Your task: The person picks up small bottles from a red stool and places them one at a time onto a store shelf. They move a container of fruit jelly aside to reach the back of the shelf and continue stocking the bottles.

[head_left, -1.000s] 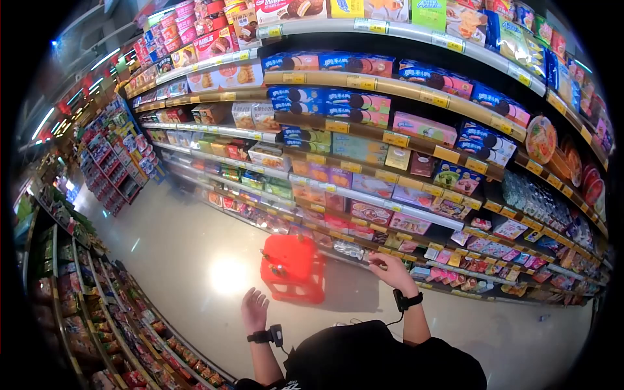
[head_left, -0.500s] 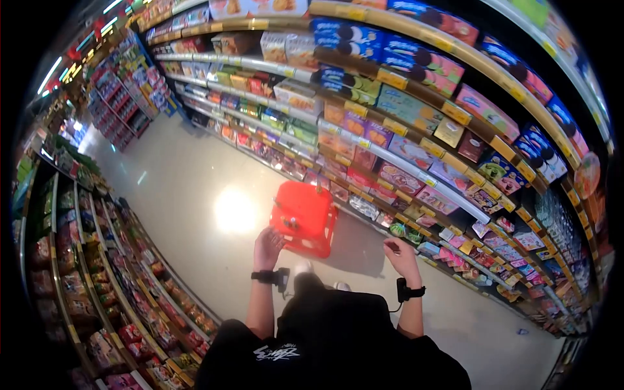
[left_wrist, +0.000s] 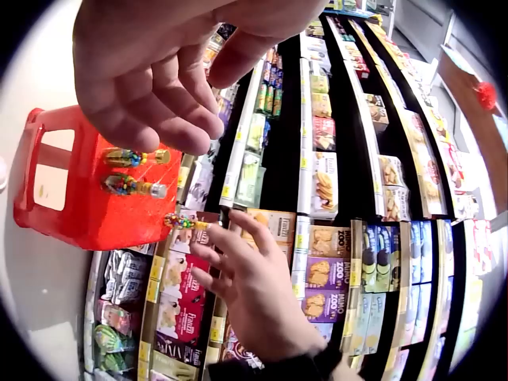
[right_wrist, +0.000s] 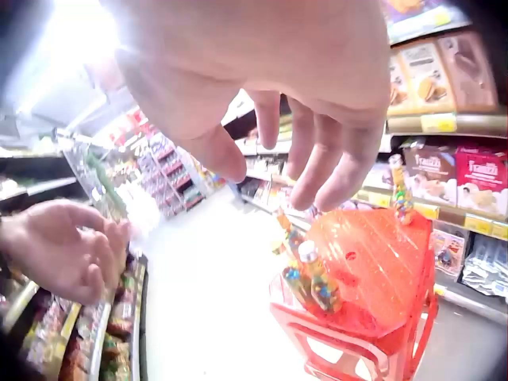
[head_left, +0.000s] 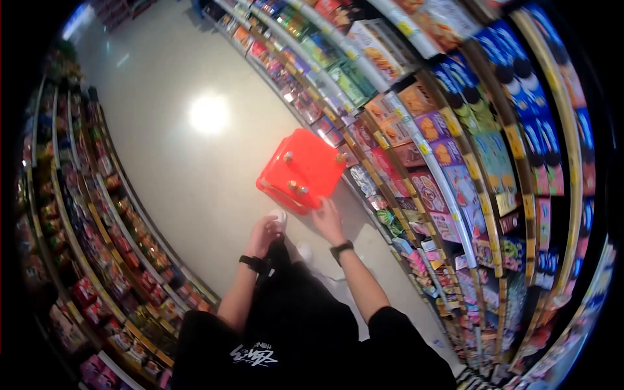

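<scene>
I see a red plastic stool [head_left: 300, 170] standing on the pale shop floor [head_left: 175, 162], hard against the foot of the long snack shelf [head_left: 416, 149] that runs along the aisle. Its seat is square and glossy, with a ribbed surface in the right wrist view and open slots in its sides; it is moulded in one piece, with short legs.

On the seat stand several small clear bottles filled with coloured sweets [right_wrist: 312, 279]. Two of them are close together near the seat's nearer edge, and one stands alone [right_wrist: 400, 189] at the corner toward the shelf. From overhead I count one more near the far edge [head_left: 286, 156].

My right hand [head_left: 327, 220] hangs just at the stool's near edge, fingers spread and relaxed, gripping nothing. The right wrist view shows its fingertips [right_wrist: 325, 178] dangling above the bottles without touching them.

My left hand [head_left: 265, 231] is just beside the stool's near corner, above the floor. Its fingers are loosely curled and hold nothing; the left wrist view shows them bent over the stool with no contact.

A second row of packed shelves [head_left: 97, 221] lines the opposite side of the aisle.
</scene>
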